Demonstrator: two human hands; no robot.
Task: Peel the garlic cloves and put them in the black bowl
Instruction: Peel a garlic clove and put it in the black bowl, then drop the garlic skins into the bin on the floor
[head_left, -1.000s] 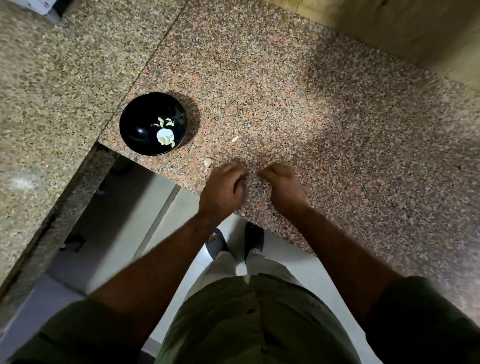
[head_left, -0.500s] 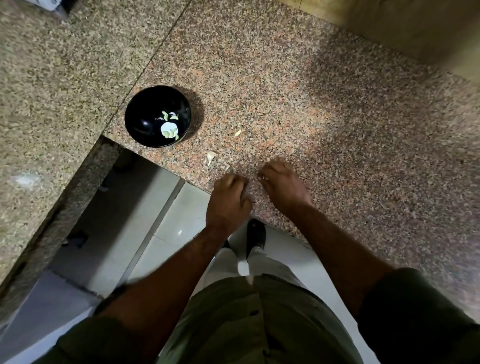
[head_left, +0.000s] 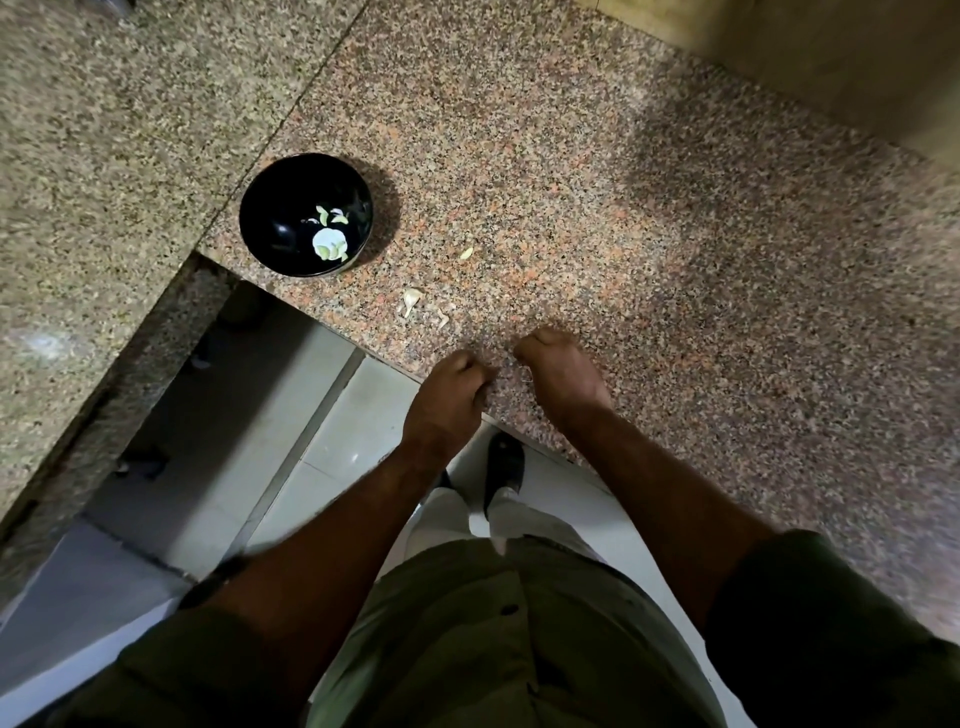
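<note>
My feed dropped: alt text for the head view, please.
Both hands, left and right, are curled close together at the counter edge; any clove between them is hidden. Black bowl with pale pieces sits far left, garlic scraps between.

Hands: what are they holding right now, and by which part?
Cannot tell: the left hand and right hand are curled, fingertips hidden, and nothing shows between them.

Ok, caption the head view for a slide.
Both hands curled at the granite counter edge, black bowl nearby.
</note>
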